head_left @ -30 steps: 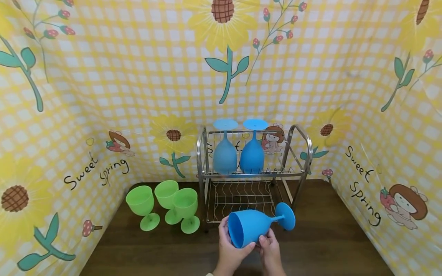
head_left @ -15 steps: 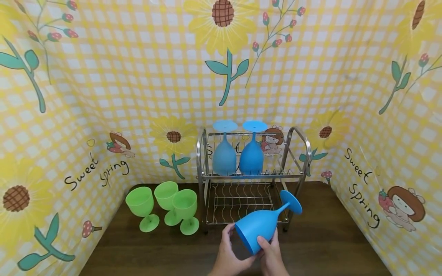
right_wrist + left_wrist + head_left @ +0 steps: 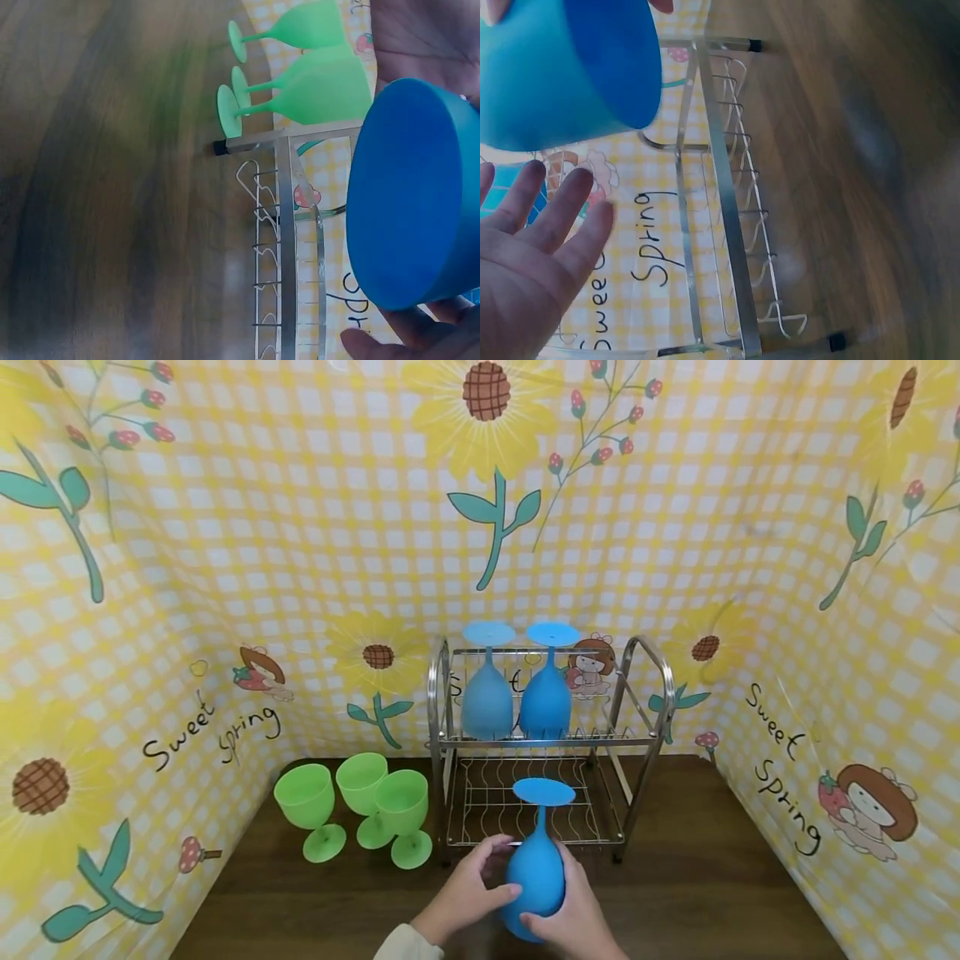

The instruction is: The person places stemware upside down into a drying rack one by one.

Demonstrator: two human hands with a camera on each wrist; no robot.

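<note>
Blue goblet [image 3: 538,872] — stem [image 3: 542,820] and foot [image 3: 543,792] beyond the 2 wrist views' edges

Blue goblets [image 3: 537,881]: 3 | green goblets [image 3: 305,797]: 3 | metal rack [image 3: 603,742]: 1 | hands [image 3: 467,893]: 2

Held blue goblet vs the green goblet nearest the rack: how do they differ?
Pose: the blue goblet is upside down; the green goblet is upright.
Support: the right hand grips the blue goblet; the green goblet stands on the table.
Colour: blue goblet, blue; green goblet, green.
Shared: bowl, stem, round foot.
</note>
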